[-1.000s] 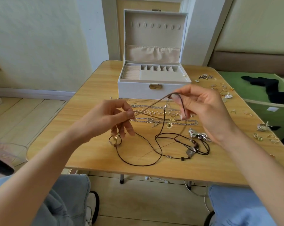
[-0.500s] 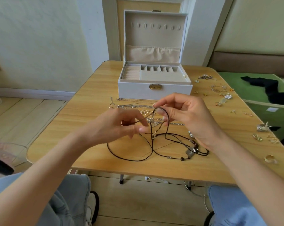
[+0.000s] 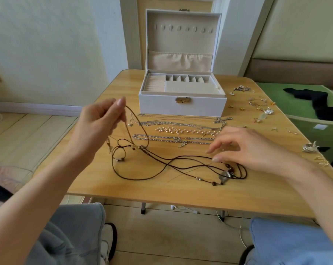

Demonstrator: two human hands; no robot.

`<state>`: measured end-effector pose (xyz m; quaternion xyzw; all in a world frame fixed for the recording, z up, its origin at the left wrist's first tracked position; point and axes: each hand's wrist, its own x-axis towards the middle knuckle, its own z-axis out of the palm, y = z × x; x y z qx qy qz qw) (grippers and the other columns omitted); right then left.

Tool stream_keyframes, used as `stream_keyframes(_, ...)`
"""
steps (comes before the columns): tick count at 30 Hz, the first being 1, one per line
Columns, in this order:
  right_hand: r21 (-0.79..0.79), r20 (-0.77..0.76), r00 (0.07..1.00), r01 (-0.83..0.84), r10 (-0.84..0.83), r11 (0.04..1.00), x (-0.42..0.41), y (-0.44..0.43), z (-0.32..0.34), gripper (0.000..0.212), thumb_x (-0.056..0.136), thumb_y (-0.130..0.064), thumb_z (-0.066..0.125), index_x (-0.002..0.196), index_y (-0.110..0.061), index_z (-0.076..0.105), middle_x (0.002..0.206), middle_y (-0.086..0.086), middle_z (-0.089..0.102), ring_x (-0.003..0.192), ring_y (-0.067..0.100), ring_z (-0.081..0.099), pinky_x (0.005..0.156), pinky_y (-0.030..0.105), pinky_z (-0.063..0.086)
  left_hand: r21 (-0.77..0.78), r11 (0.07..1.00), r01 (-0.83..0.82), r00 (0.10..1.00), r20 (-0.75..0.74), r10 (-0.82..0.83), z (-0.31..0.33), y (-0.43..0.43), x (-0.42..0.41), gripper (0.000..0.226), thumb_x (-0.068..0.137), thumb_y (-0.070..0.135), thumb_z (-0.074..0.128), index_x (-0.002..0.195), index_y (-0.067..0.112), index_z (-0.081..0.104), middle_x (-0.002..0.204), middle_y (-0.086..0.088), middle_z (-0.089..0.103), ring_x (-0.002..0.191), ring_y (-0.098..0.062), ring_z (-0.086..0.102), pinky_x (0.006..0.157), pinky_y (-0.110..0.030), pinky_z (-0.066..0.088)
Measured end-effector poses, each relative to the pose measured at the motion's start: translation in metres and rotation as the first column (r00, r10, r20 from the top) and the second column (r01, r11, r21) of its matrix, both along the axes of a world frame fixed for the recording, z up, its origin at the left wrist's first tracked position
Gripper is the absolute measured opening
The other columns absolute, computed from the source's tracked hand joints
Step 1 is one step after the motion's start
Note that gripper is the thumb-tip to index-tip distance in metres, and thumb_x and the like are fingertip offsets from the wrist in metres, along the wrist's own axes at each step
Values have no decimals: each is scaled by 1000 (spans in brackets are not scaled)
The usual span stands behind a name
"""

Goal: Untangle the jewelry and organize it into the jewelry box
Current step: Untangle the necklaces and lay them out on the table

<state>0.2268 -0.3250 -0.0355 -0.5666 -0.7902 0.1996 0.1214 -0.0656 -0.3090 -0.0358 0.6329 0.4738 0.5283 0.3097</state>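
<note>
The hands are pulling apart now, where a moment ago they were working close together over one loop. The left hand (image 3: 97, 127) is pinching the dark cord (image 3: 168, 165) between thumb and fingertips and lifting a loop of it up on the left. The right hand (image 3: 257, 150) has let go and is hovering with loose, open fingers over the beaded end by the pendant (image 3: 225, 175). The cord is trailing across the table (image 3: 162, 192), in front of the rows of chains (image 3: 171, 137) and the open jewelry box (image 3: 181, 106). It looks as if the knot is loosening, though nothing is going into the box yet.
</note>
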Motion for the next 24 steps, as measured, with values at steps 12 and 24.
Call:
stream_keyframes(12,66,-372,908,230,-190,971,32,-13,1,26,79,-2,69,84,-28,64,75,4,62,58,12,60,56,21,49,-100,817,-568,805,-274,526,-24,16,-34,32,71,28,54,67,-3,49,55,-7,36,54,-23,28,56,-29,24)
stream_keyframes(24,106,-986,155,349,54,931,38,-7,24,18,85,-9,55,102,-15,56,77,2,65,78,21,67,74,31,54,33,782,-623,524,-725,448,-34,15,-30,19,76,13,60,65,16,45,65,-4,49,66,-30,45,54,-28,30)
